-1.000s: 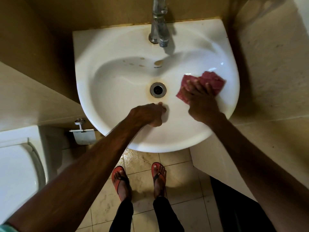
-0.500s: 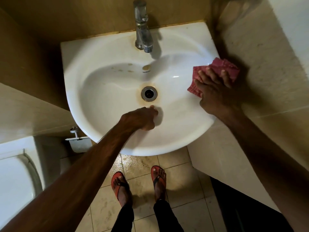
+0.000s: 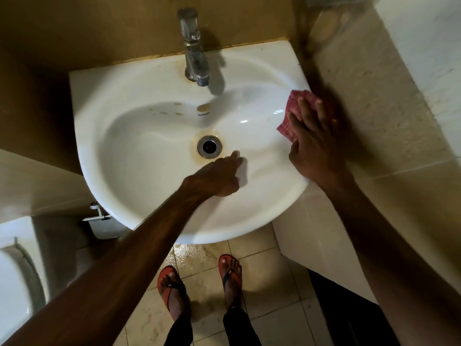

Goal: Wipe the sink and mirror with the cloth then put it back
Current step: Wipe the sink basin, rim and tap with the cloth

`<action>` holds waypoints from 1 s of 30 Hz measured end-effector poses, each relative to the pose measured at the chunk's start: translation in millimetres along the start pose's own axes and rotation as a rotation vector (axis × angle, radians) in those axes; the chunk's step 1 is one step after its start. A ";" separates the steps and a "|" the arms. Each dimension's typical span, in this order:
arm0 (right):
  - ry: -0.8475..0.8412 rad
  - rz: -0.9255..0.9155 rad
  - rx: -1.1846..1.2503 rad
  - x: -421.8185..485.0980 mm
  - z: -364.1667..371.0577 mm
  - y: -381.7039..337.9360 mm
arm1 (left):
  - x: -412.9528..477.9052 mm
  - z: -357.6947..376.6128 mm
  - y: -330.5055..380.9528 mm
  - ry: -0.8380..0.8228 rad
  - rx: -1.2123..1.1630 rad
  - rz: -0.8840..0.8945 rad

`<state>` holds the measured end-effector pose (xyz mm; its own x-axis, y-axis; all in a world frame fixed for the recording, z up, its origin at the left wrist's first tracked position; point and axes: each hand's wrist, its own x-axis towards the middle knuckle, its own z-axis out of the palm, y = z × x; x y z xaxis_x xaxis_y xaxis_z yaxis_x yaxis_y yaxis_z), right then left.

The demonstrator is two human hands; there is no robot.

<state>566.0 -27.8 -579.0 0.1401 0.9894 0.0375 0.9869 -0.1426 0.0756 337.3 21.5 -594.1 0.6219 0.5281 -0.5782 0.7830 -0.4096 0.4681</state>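
Note:
A white sink (image 3: 139,186) fills the middle of the head view, with a round metal drain (image 3: 209,146) ringed by a rusty stain and brown spots below the tap. My right hand (image 3: 314,146) lies flat on a red checked cloth (image 3: 290,113), pressing it onto the sink's right rim beside the wall. Most of the cloth is under my fingers. My left hand (image 3: 219,177) rests on the basin's front slope just below the drain, fingers curled loosely, holding nothing. No mirror is in view.
A chrome tap (image 3: 193,49) stands at the back of the sink. A tiled wall (image 3: 369,101) runs close along the right side. A white toilet (image 3: 15,275) sits at the lower left. My feet in red sandals (image 3: 172,288) stand on wet floor tiles.
My right hand slid the cloth from inside the basin near the drain out to the right rim, then a little back along it. My left hand stayed by the drain.

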 end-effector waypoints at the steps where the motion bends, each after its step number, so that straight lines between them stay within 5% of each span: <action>1: 0.008 -0.009 -0.002 11.1 1.9 3.3 | 4.0 0.3 2.6 0.005 0.007 0.025; 16: 0.153 -0.155 -0.001 -8.9 9.1 10.4 | 21.9 -0.8 -1.4 -0.025 0.053 0.047; 24: 0.266 -0.408 -0.349 53.4 29.8 18.6 | 20.5 6.2 -3.9 0.005 0.051 0.054; 30: 0.085 -0.465 -0.389 63.0 41.6 -3.4 | 21.7 6.0 1.4 0.025 0.087 0.016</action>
<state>574.7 36.2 -618.3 -0.3206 0.9472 -0.0084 0.8393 0.2882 0.4611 351.9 27.9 -610.0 0.6347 0.5390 -0.5537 0.7716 -0.4806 0.4167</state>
